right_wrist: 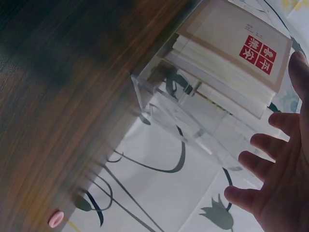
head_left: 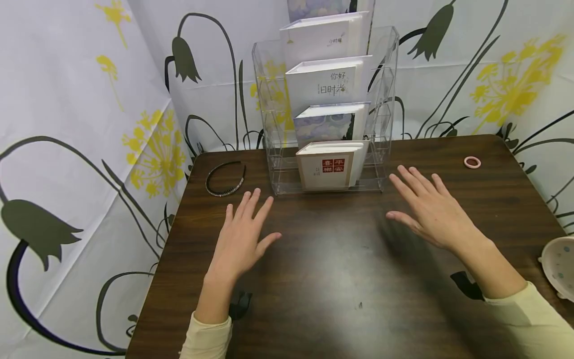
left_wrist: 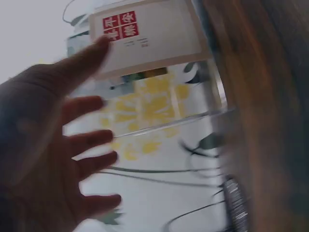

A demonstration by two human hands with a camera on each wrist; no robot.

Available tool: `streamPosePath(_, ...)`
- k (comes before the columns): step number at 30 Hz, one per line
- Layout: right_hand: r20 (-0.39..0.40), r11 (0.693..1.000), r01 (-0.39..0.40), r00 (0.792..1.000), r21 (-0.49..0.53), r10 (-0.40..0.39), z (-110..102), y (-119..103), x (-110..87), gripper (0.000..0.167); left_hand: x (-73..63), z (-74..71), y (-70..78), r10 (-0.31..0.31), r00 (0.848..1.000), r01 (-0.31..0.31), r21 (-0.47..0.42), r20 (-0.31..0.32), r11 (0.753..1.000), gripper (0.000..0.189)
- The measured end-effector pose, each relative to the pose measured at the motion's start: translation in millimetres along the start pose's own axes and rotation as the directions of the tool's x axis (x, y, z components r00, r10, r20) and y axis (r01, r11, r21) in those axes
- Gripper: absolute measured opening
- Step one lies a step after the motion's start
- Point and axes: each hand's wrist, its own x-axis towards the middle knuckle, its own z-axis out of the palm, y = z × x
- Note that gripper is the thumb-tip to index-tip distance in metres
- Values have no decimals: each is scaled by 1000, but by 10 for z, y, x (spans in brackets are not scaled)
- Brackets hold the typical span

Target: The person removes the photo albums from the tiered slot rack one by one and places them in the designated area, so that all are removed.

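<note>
My left hand (head_left: 239, 239) hovers over the left half of the dark wooden table, fingers spread and straight, holding nothing. My right hand (head_left: 428, 212) is above the right half, its fingers extended too and touching nothing. Between and beyond them stands a clear acrylic tiered rack (head_left: 327, 187) with several books in it. The lowest book (head_left: 327, 167) has a beige cover with red square characters; it also shows in the left wrist view as a book (left_wrist: 159, 43) past the thumb. A dark headband (head_left: 225, 192) lies just beyond the left fingertips.
A pink ring-shaped band (head_left: 472, 162) lies at the table's back right. At the right edge a pale spotted dish (head_left: 560, 269) is partly cut off. White cloth (head_left: 215, 60) with flower prints hangs behind and left of the table (head_left: 314, 279).
</note>
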Motion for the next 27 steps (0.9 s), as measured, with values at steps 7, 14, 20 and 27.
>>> streamPosePath(7,-75,996,-30,997,81,36,53,-41,71,79,223,320,-152,-104,976,31,-348,-192,937,69)
streamPosePath(14,-122,919,-144,972,366,201,225,-125,254,74,570,561,-240,-281,918,98,-525,-281,846,61)
streamPosePath(20,-200,829,-129,940,545,277,389,-142,472,74,852,724,-297,-339,901,132,-574,-270,808,58)
streamPosePath(27,-265,767,-78,912,637,312,507,-193,796,76,1160,706,-418,-421,871,150,-680,-252,718,52)
